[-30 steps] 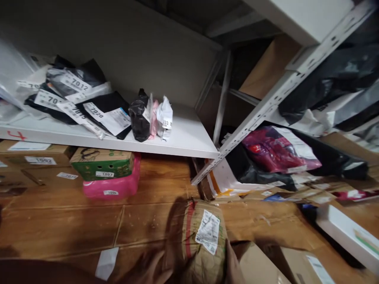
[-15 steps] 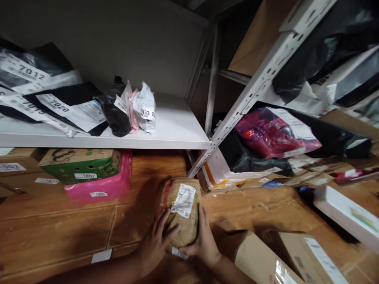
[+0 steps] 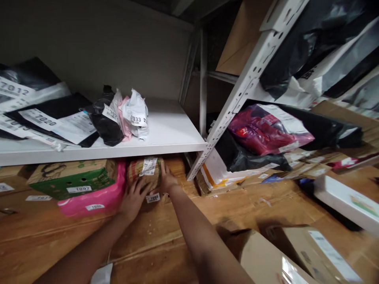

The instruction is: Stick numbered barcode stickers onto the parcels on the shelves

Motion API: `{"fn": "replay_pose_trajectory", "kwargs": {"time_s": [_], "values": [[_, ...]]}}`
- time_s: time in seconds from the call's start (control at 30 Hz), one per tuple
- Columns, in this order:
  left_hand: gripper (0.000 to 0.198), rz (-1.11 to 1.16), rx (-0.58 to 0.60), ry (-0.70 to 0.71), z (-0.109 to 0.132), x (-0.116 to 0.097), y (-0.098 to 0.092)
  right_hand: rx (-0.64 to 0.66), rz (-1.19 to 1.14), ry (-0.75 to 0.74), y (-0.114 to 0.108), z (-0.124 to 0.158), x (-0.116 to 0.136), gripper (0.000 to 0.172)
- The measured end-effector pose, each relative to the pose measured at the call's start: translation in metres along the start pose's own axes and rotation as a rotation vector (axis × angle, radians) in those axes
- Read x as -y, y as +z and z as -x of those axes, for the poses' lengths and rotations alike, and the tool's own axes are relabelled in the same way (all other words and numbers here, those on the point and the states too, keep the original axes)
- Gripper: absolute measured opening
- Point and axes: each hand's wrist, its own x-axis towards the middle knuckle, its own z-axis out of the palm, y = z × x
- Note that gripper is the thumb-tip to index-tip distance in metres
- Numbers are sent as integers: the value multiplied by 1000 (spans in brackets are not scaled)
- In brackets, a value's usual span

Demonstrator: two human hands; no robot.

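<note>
A brown cardboard parcel (image 3: 153, 180), with a white shipping label on top and a small number tag in front, sits under the white shelf. My left hand (image 3: 135, 197) presses its fingers against the parcel's left front. Around its right side curls my right hand (image 3: 168, 179), fingers partly hidden behind the edge. Just left of my left hand lies a pink package (image 3: 109, 197), tagged 1006. On top of that rests a green and brown box (image 3: 85, 179) tagged 1007.
Above my hands runs the white shelf's front edge (image 3: 166, 148), bearing several bagged parcels, including a white bag (image 3: 137, 112) tagged 7033. A perforated white post (image 3: 233, 110) stands to the right. Cardboard boxes (image 3: 266, 256) lie at lower right.
Both hands have moved forward and left with the parcel. It is now under the shelf, beside the pink package, instead of out in front of the post.
</note>
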Motion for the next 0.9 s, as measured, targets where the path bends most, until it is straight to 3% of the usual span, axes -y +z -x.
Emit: {"fn": "replay_pose_trajectory", "kwargs": {"time_s": [0.07, 0.13, 0.2, 0.23, 0.37, 0.43, 0.5, 0.53, 0.57, 0.63, 0.7, 0.77, 0.83, 0.9], "values": [[59, -22, 22, 36, -4, 4, -2, 26, 143, -4, -12, 20, -2, 132], [55, -41, 34, 24, -6, 4, -4, 38, 182, -144, -33, 60, -22, 105], [54, -26, 53, 25, -9, 2, -8, -34, 156, -282, -62, 116, -61, 78], [55, -11, 60, 14, -10, -1, -11, -104, 149, -247, -79, 148, -88, 72], [54, 106, 156, -7, 6, -42, -26, -541, 87, 346, -129, 289, -215, 53], [52, 192, 261, 146, 31, -81, -34, -520, 64, 590, -128, 347, -266, 51], [71, 323, 416, 364, 61, -127, -39, -575, 3, 652, -112, 387, -294, 50], [82, 522, 607, 485, 74, -150, -41, -632, -11, 638, -102, 400, -299, 48], [91, 654, 789, 502, 86, -174, -42, -684, -21, 620, -93, 408, -300, 47], [106, 828, 954, 365, 101, -219, -38, -767, -32, 644, -80, 413, -295, 46], [104, 1017, 885, 240, 108, -255, -28, -808, -140, 805, -75, 411, -292, 49], [92, 1223, 764, 144, 108, -275, -15, -794, -333, 978, -75, 408, -293, 49], [82, 1345, 687, 28, 105, -279, -1, -722, -525, 1055, -73, 407, -295, 47], [77, 1365, 640, -69, 96, -268, 8, -642, -662, 1052, -65, 405, -291, 46]]}}
